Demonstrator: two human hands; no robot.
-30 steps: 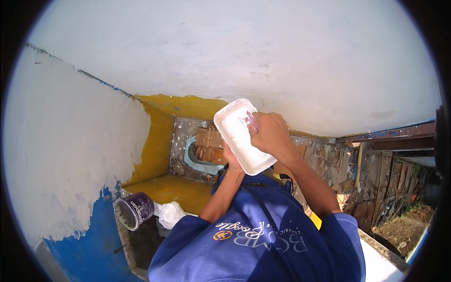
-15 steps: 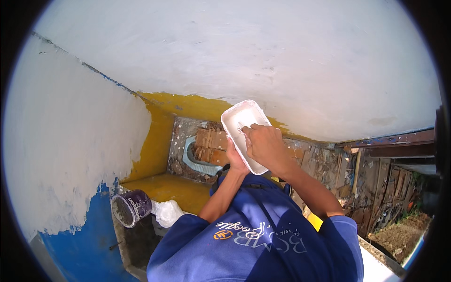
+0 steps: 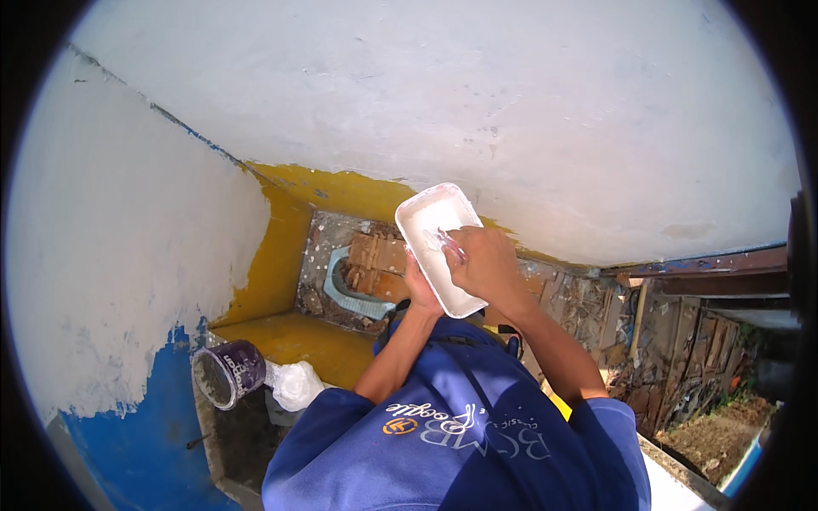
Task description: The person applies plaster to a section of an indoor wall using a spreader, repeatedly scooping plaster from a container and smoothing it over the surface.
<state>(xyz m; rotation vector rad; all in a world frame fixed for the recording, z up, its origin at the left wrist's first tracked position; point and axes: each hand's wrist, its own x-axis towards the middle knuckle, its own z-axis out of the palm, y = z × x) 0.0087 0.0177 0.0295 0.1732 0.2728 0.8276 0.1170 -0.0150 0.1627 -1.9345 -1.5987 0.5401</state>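
Note:
A white rectangular tray (image 3: 438, 207) is held up in front of my chest, tilted lengthwise. My left hand (image 3: 423, 288) is closed on its lower left edge from beneath. Over the opening of the tray, my right hand (image 3: 487, 262) is closed, its fingers bent downward. A reddish, white-smeared thing (image 3: 454, 248) shows at those fingertips; its kind is too small to make out. White wet material coats the inside of the tray around it.
White-coated walls (image 3: 528, 111) rise ahead and left, over yellow (image 3: 281, 247) and blue (image 3: 162, 451) patches. At lower left, a dark purple bucket (image 3: 243, 368) lies tipped beside a white plastic bag (image 3: 296, 385). A pale blue squat toilet (image 3: 341, 294) holds rubble; planks (image 3: 673, 349) lie right.
My right fingers have shifted in the tray, and the reddish thing at their tips shows more. The tray has moved slightly left in the picture, still in my left hand.

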